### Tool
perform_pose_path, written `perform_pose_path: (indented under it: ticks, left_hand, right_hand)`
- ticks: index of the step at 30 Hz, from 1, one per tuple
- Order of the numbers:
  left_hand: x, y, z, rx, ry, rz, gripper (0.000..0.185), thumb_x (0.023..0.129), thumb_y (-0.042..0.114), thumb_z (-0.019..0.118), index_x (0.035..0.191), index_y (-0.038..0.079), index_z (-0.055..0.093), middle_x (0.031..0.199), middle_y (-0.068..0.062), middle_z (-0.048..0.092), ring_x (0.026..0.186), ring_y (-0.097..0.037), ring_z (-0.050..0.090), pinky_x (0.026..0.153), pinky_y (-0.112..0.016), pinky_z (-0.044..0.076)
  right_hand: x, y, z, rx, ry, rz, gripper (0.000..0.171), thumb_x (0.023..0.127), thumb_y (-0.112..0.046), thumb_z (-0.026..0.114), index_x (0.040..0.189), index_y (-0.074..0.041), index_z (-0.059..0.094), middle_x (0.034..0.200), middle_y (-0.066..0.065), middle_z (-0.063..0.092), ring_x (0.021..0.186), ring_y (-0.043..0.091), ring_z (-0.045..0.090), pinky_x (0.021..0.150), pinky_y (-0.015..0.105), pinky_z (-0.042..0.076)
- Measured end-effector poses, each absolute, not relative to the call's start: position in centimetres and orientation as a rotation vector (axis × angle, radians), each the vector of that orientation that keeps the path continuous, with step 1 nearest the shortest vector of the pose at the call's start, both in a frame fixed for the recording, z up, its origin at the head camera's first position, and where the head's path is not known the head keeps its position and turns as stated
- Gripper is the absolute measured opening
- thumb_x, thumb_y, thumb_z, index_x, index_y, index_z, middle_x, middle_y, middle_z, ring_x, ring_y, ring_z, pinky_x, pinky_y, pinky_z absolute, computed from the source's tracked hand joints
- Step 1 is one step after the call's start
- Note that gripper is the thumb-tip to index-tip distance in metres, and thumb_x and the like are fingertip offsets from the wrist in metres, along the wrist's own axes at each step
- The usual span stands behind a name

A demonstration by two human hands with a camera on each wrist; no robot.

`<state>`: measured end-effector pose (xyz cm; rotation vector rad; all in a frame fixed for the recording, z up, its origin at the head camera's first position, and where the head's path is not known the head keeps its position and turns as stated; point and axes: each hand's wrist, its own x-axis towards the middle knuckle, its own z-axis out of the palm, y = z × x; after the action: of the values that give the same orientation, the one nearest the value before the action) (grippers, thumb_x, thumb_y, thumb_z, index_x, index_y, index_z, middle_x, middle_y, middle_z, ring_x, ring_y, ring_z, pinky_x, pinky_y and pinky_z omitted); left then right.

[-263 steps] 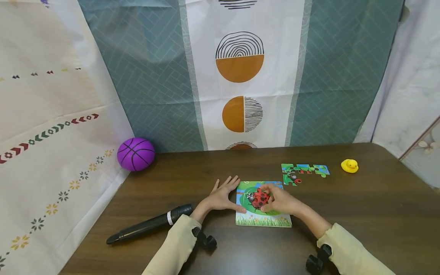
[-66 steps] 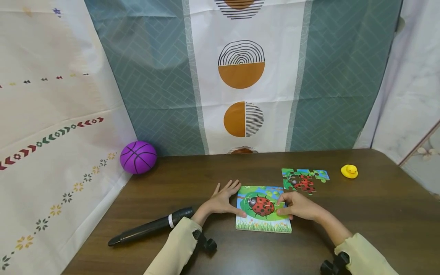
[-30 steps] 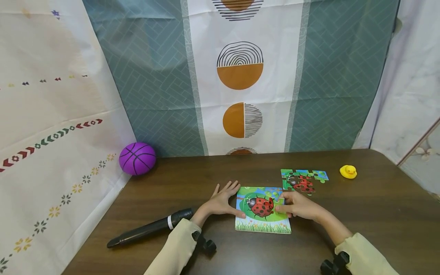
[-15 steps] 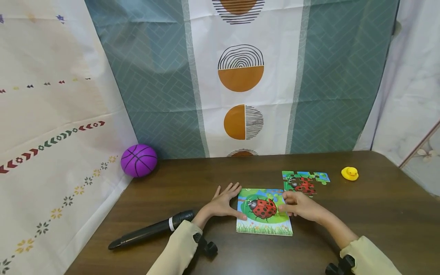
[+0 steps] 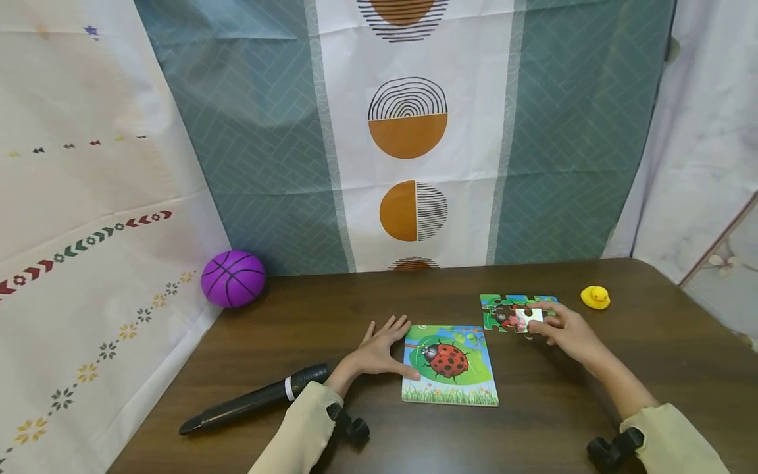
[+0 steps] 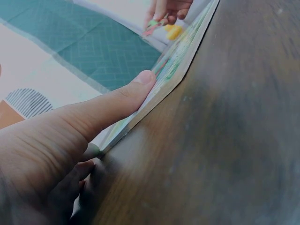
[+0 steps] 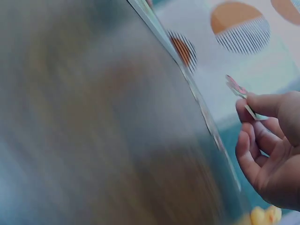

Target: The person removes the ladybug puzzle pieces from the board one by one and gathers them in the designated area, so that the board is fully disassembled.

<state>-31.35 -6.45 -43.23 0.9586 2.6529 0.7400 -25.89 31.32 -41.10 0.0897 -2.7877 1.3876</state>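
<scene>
A square ladybird puzzle board (image 5: pixel 450 365) lies on the dark wooden table (image 5: pixel 367 309). My left hand (image 5: pixel 391 342) rests flat beside it, fingers spread, and its thumb (image 6: pixel 117 101) presses against the left edge of the board (image 6: pixel 178 70). Behind and to the right of the board, my right hand (image 5: pixel 541 322) pinches one small puzzle piece (image 5: pixel 529 318) between thumb and fingers. It holds the piece just over a cluster of joined loose pieces (image 5: pixel 500 311). In the right wrist view the piece (image 7: pixel 243 96) sticks up from the fingertips (image 7: pixel 255 105).
A yellow rubber duck (image 5: pixel 595 297) sits right of the loose pieces. A purple ball (image 5: pixel 233 278) rests at the back left against the cloth. A long black cylinder (image 5: pixel 254 398) lies by my left sleeve. Patterned curtains hang behind the table.
My right hand has left the right edge of the board and moved back and right to the loose pieces, with a piece pinched in it. The left hand has stayed put.
</scene>
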Motion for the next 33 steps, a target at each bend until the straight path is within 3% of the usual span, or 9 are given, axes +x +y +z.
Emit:
perform_pose_path:
  ticks: [3,8,12,18,21,24,27,33]
  left_hand:
    - [-31.3,-6.5,-43.1,0.955,2.650,0.751,0.106,0.070,0.059,0.073,0.151,0.018,0.017,0.160,-0.001,0.009,0.149,-0.026,0.002,0.114,-0.060,-0.008]
    - [-31.1,-6.5,-43.0,0.952,2.647,0.755,0.106,0.070,0.057,0.073,0.151,0.018,0.017,0.160,-0.002,0.010,0.149,-0.026,0.002,0.114,-0.060,-0.008]
    - [-31.1,-6.4,-42.9,0.949,2.647,0.745,0.106,0.070,0.057,0.073,0.151,0.018,0.017,0.160,-0.002,0.010,0.149,-0.026,0.002,0.114,-0.060,-0.008]
    - [-31.3,-6.4,-42.8,0.949,2.653,0.741,0.106,0.070,0.058,0.073,0.151,0.018,0.017,0.160,-0.002,0.010,0.149,-0.026,0.002,0.115,-0.060,-0.008]
    - [-31.3,-6.4,-42.8,0.948,2.655,0.731,0.106,0.070,0.058,0.072,0.151,0.018,0.016,0.160,-0.002,0.010,0.149,-0.026,0.002,0.115,-0.059,-0.008]
    - [-31.2,-6.4,-42.9,0.944,2.654,0.725,0.107,0.070,0.059,0.072,0.151,0.018,0.016,0.160,-0.002,0.010,0.149,-0.026,0.002,0.115,-0.060,-0.008]
    - [-31.2,-6.4,-42.9,0.941,2.654,0.727,0.107,0.069,0.060,0.072,0.151,0.018,0.016,0.160,-0.002,0.010,0.149,-0.026,0.002,0.114,-0.060,-0.008]
    - [-31.2,-6.4,-42.8,0.942,2.654,0.732,0.107,0.070,0.059,0.072,0.151,0.018,0.017,0.160,-0.002,0.010,0.149,-0.026,0.003,0.115,-0.060,-0.007]
  right_hand:
    - [-26.0,33.1,-41.2,0.012,-2.766,1.332,0.058,0.095,-0.037,0.052,0.137,0.000,0.039,0.112,0.025,0.065,0.077,0.006,0.057,0.066,0.024,0.049]
    - [-26.0,35.1,-41.6,-0.065,-2.780,1.287,0.058,0.098,-0.039,0.045,0.138,0.003,0.038,0.101,0.012,0.069,0.077,-0.009,0.051,0.065,0.023,0.048]
    - [-26.1,35.7,-42.2,-0.097,-2.790,1.277,0.062,0.098,-0.041,0.042,0.138,0.006,0.035,0.099,0.010,0.070,0.076,-0.011,0.049,0.065,0.022,0.047]
    - [-26.3,35.7,-42.9,-0.171,-2.690,1.300,0.066,0.097,-0.041,0.045,0.136,0.011,0.034,0.086,-0.007,0.069,0.070,-0.011,0.049,0.061,0.019,0.047]
    - [-26.2,35.5,-43.2,-0.213,-2.686,1.246,0.065,0.096,-0.043,0.046,0.133,0.010,0.038,0.084,-0.004,0.070,0.073,-0.003,0.053,0.062,0.021,0.046]
    - [-26.1,35.3,-43.4,-0.241,-2.706,1.180,0.063,0.096,-0.045,0.045,0.132,0.008,0.041,0.089,0.008,0.072,0.088,0.018,0.061,0.068,0.027,0.041]
    - [-26.2,35.1,-43.5,-0.256,-2.717,1.132,0.064,0.095,-0.047,0.044,0.131,0.006,0.042,0.094,0.016,0.072,0.102,0.038,0.057,0.072,0.032,0.036]
    - [-26.2,35.0,-43.6,-0.290,-2.695,1.083,0.061,0.095,-0.044,0.046,0.127,0.008,0.044,0.099,0.025,0.068,0.098,0.042,0.057,0.069,0.036,0.040]
